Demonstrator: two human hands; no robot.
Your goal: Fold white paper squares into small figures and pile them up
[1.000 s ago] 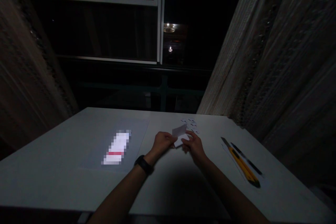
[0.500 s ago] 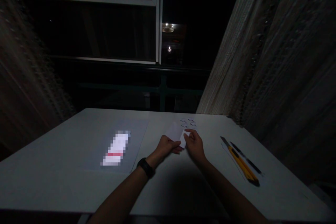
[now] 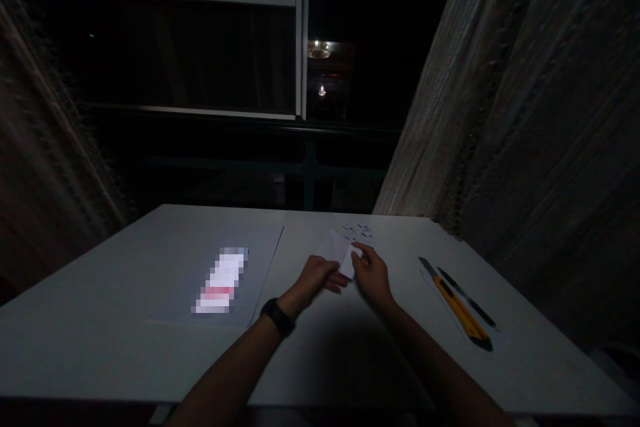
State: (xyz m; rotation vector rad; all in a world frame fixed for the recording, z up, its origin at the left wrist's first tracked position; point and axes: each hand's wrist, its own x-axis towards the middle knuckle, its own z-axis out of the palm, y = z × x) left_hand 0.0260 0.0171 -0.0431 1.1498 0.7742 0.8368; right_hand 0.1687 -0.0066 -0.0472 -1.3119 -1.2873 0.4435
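A folded sheet of white paper [image 3: 333,248] is held up between my two hands near the middle of the table. My left hand [image 3: 319,273], with a black band on its wrist, grips the paper's lower left part, thumb on top and fingers beneath. On the other side my right hand [image 3: 369,271] pinches the right edge of the paper between thumb and forefinger. Just behind the paper lie several small white pieces with dark marks [image 3: 364,235], partly hidden by my right hand.
A yellow utility knife [image 3: 463,313] with its blade out lies at the right, beside a black pen [image 3: 467,297]. A lit, blurred-out screen [image 3: 220,280] rests on a pale sheet [image 3: 265,267] at the left. Curtains [image 3: 425,113] and a dark window stand behind the white table [image 3: 125,347].
My left thumb has shifted back a little from the folded flap, and more of the paper's face shows. Both hands stay on the paper. The view has tilted very slightly.
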